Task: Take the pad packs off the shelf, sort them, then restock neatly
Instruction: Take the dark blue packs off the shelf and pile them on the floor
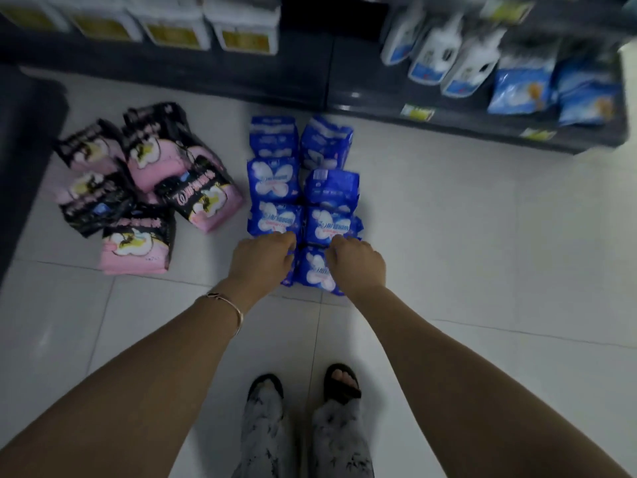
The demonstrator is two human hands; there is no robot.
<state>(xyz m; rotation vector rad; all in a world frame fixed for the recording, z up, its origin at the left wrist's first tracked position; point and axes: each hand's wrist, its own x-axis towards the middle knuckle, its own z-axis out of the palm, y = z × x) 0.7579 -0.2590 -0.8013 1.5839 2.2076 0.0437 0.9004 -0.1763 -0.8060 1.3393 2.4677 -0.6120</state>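
Note:
Several blue pad packs (275, 177) lie in two tidy columns on the white tiled floor. Left of them sits a loose heap of pink-and-black pad packs (151, 157). My left hand (262, 260) and my right hand (356, 263) reach down to the near end of the blue columns, fingers curled over the nearest blue packs (315, 270). Each hand grips the top edge of a blue pack. The pack under my left hand is mostly hidden.
A dark shelf unit (465, 122) runs along the back, holding white bottles (434, 53) and light blue bags (524, 84) at right. White packs (241, 25) stand at top left. A dark object (20, 160) borders the left. My sandalled feet (303, 384) stand on the tiles.

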